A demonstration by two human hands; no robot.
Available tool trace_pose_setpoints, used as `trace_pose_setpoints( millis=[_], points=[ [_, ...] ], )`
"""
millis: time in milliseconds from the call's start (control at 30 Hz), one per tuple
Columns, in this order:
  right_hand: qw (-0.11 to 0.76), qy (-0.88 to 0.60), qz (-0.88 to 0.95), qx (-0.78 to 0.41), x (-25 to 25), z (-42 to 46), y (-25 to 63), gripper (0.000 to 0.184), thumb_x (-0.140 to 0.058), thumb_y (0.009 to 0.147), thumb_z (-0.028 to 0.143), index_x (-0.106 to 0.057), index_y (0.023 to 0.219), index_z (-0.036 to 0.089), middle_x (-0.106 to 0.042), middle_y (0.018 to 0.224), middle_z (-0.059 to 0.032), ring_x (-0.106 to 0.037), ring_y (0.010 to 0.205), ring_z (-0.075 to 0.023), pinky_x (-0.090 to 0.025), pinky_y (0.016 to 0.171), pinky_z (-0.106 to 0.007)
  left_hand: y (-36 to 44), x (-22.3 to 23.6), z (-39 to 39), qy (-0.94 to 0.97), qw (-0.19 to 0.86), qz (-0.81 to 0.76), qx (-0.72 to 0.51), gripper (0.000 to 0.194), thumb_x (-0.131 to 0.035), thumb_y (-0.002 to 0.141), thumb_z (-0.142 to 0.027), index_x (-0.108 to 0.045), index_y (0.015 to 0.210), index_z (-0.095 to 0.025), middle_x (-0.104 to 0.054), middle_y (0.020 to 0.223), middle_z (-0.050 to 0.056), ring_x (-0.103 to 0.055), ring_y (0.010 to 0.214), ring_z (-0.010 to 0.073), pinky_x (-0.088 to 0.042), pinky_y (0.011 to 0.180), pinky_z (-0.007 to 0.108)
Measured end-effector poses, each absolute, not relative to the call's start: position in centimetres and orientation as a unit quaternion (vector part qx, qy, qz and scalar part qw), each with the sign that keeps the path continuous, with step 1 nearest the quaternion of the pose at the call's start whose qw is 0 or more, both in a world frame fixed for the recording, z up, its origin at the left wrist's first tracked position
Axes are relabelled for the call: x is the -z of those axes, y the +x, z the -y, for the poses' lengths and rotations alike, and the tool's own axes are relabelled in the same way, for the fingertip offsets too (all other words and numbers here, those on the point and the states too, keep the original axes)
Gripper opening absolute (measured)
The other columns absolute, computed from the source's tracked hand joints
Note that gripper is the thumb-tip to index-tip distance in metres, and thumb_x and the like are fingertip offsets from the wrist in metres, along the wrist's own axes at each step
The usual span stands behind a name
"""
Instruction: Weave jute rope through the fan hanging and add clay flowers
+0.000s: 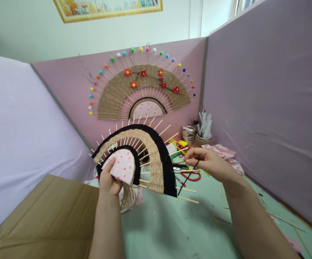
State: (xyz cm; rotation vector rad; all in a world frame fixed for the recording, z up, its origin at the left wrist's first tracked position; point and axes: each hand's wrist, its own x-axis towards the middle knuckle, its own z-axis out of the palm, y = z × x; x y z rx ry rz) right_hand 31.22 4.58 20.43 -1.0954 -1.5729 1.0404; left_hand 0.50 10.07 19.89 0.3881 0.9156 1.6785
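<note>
My left hand (110,180) grips a woven fan (156,154) by its pink dotted half-round centre (122,166), thumb on the front face. The fan has thin wooden sticks spreading outward, a tan twine band between black yarn bands, and a tassel of loose twine (128,197) hanging below the centre. To the right, my right hand (203,162) is closed on a black yarn strand (188,177). That strand runs down to the fan's lower right corner, by the last sticks. The fan is held tilted above the table.
A finished-looking fan (145,82) with red flowers and coloured pompoms hangs on the pink back panel. Scissors (195,176) and coloured bits lie behind my right hand, near jars (188,133) and pink cloth (226,154). Cardboard (45,219) sits at left; loose sticks (223,230) lie at right.
</note>
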Motion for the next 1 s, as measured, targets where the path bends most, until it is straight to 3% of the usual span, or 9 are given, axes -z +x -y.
trace_pose_setpoints(
  millis=[133, 267, 600, 767, 1000],
  points=[
    [0.41, -0.376, 0.663, -0.5, -20.1, -4.9, 32.3, 0.023, -0.075, 0.065, 0.035, -0.065, 0.072, 0.015, -0.056, 0.064, 0.0015, -0.048, 0.056, -0.0092, -0.037, 0.052, -0.021, 0.5, -20.2, -9.9, 0.16, 0.567, -0.39, -0.708, 0.027, -0.051, 0.082, -0.01, -0.062, 0.107, -0.007, -0.073, 0.072, 0.008, -0.07, 0.063, 0.0165, -0.058, 0.074, 0.028],
    [0.422, -0.316, 0.7, -0.482, -19.9, -5.1, 33.4, 0.023, -0.073, 0.069, 0.038, -0.068, 0.069, 0.015, -0.054, 0.063, 0.001, -0.047, 0.058, -0.0096, -0.038, 0.054, -0.023, 0.5, -20.2, -9.8, 0.166, 0.571, -0.388, -0.704, 0.024, -0.052, 0.082, -0.011, -0.064, 0.103, -0.008, -0.073, 0.074, 0.008, -0.07, 0.065, 0.0171, -0.058, 0.073, 0.028],
    [0.548, -0.407, 0.665, -0.303, -19.7, -5.1, 30.2, 0.022, -0.064, 0.079, 0.038, -0.065, 0.075, 0.016, -0.059, 0.068, -0.0014, -0.051, 0.062, -0.0121, -0.04, 0.055, -0.024, 0.4, -19.8, -10.1, 0.175, 0.57, -0.398, -0.697, 0.023, -0.054, 0.082, -0.01, -0.064, 0.103, -0.009, -0.073, 0.075, 0.008, -0.07, 0.066, 0.0166, -0.058, 0.073, 0.027],
    [0.583, -0.439, 0.654, -0.199, -19.8, -5.1, 30.2, 0.018, -0.063, 0.08, 0.035, -0.066, 0.075, 0.018, -0.063, 0.071, -0.0022, -0.055, 0.064, -0.0137, -0.042, 0.056, -0.025, 0.4, -20.0, -10.0, 0.185, 0.549, -0.402, -0.709, 0.023, -0.054, 0.082, -0.009, -0.064, 0.103, -0.009, -0.074, 0.075, 0.006, -0.07, 0.066, 0.0155, -0.057, 0.074, 0.027],
    [0.599, -0.442, 0.653, -0.142, -20.0, -5.0, 30.9, 0.012, -0.063, 0.081, 0.031, -0.067, 0.077, 0.02, -0.064, 0.074, -0.0023, -0.058, 0.068, -0.015, -0.044, 0.06, -0.026, 0.4, -20.2, -9.9, 0.186, 0.536, -0.402, -0.719, 0.02, -0.054, 0.082, -0.008, -0.065, 0.098, -0.01, -0.074, 0.075, 0.005, -0.07, 0.067, 0.0149, -0.057, 0.077, 0.027]
  ],
)
